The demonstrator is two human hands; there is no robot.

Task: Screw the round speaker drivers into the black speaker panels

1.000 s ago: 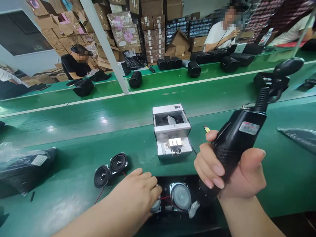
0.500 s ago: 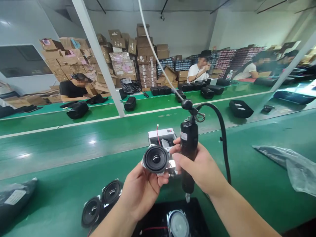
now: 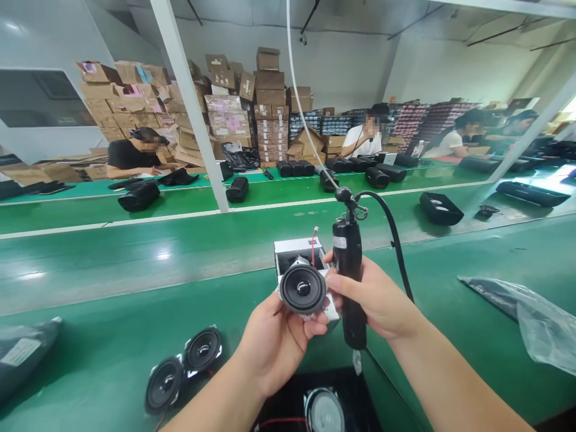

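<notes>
My left hand (image 3: 281,336) is closed around the edge of a round black speaker (image 3: 303,289), its cone facing up toward me. A red wire (image 3: 314,246) with a small white plug sticks up behind it. My right hand (image 3: 371,294) grips a black electric screwdriver (image 3: 348,252) that hangs upright, tip down, from a cable; its thumb reaches to the speaker's right edge. Behind the speaker is an open white box (image 3: 288,247). Below the hands, another speaker (image 3: 324,411) lies face down on a black panel (image 3: 360,393). Two more speakers (image 3: 203,350) rest face up on the left.
A plastic bag (image 3: 544,324) lies at right, a dark wrapped item (image 3: 27,354) at left. Beyond runs a green conveyor (image 3: 112,252) with black speaker cases (image 3: 441,208). A white post (image 3: 189,108) stands ahead. Several people sit across the line before stacked cartons (image 3: 229,120).
My left hand has carried the speaker slightly right, closer to the screwdriver, and the red wire has shifted with it. My right hand still holds the screwdriver.
</notes>
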